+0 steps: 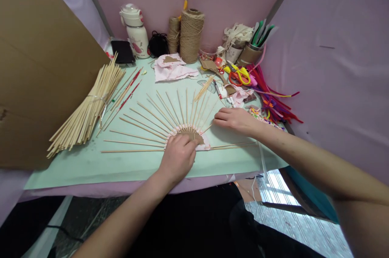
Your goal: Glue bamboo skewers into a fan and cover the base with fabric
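A fan of thin wooden sticks (158,122) spreads out from a small brown cardboard half-disc (189,133) on the pale green mat (91,164). My left hand (178,156) rests curled on the near edge of that half-disc and presses it down. My right hand (235,120) lies just right of the fan with fingers together, its fingertips touching a stick at the fan's right side. Two sticks (234,144) lie flat under my right wrist.
A tied bundle of sticks (88,108) lies at the left beside a large cardboard sheet (39,67). At the back stand a white bottle (136,31), twine spools (190,35), a black phone (123,51), scissors (240,74), and pipe cleaners (270,95).
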{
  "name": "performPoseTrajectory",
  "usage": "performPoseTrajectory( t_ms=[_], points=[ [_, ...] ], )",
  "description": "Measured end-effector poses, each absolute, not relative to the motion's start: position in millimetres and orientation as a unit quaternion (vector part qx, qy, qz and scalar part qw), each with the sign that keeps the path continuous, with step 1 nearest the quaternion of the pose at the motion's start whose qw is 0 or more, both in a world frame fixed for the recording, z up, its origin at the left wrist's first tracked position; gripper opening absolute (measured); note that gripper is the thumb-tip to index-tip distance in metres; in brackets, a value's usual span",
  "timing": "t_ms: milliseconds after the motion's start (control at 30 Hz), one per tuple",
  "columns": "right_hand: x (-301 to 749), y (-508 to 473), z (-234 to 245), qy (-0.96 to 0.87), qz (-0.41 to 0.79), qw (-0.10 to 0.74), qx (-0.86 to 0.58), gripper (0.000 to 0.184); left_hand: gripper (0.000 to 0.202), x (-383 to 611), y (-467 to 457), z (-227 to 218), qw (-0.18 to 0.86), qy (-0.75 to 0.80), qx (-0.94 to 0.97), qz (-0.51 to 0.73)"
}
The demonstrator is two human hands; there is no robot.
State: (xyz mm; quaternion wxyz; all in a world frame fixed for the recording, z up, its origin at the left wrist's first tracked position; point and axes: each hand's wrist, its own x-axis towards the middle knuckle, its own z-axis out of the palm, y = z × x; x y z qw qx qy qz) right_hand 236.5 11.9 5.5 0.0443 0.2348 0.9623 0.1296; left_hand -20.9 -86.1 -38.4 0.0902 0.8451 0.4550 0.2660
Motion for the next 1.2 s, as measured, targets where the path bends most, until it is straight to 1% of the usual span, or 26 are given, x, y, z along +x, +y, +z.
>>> performPoseTrajectory(
  t_ms=[200,467,567,633,767,833,967,1067,1200],
  points=[
    [233.4,13.5,4.6,0.966,0.119,0.069,0.218,0.027,0.028,-20.9,-86.2,-38.8,0.089,0.455,0.847,0.261],
    [238.2,16.3,-2.2,0.969,0.101,0.048,0.219,0.028,0.026,-21.1,-86.7,-37.6,0.079,0.447,0.847,0.277],
    [238.4,13.9,-2.6,0.968,0.08,0.016,0.236,0.03,0.026,-21.5,-86.6,-38.7,0.078,0.444,0.847,0.283],
    [235.9,11.2,-3.3,0.966,0.054,-0.022,0.25,0.029,0.026,-21.6,-86.6,-39.6,0.078,0.446,0.845,0.284],
    [224.8,5.1,-6.6,0.952,-0.048,-0.123,0.275,0.026,0.025,-21.3,-86.7,-40.5,0.076,0.452,0.842,0.283],
    [218.9,3.1,-8.6,0.94,-0.098,-0.147,0.293,0.023,0.025,-21.1,-86.8,-40.1,0.076,0.454,0.842,0.282],
    [212.3,1.6,-10.5,0.915,-0.156,-0.131,0.347,0.017,0.026,-21.0,-87.2,-38.9,0.076,0.455,0.84,0.284],
    [211.0,1.6,-11.3,0.901,-0.172,-0.12,0.379,0.014,0.025,-21.4,-87.2,-39.3,0.08,0.453,0.839,0.289],
    [210.5,2.8,-14.2,0.895,-0.189,-0.126,0.385,0.011,0.025,-22.0,-86.7,-40.5,0.075,0.452,0.838,0.295]
  ],
)
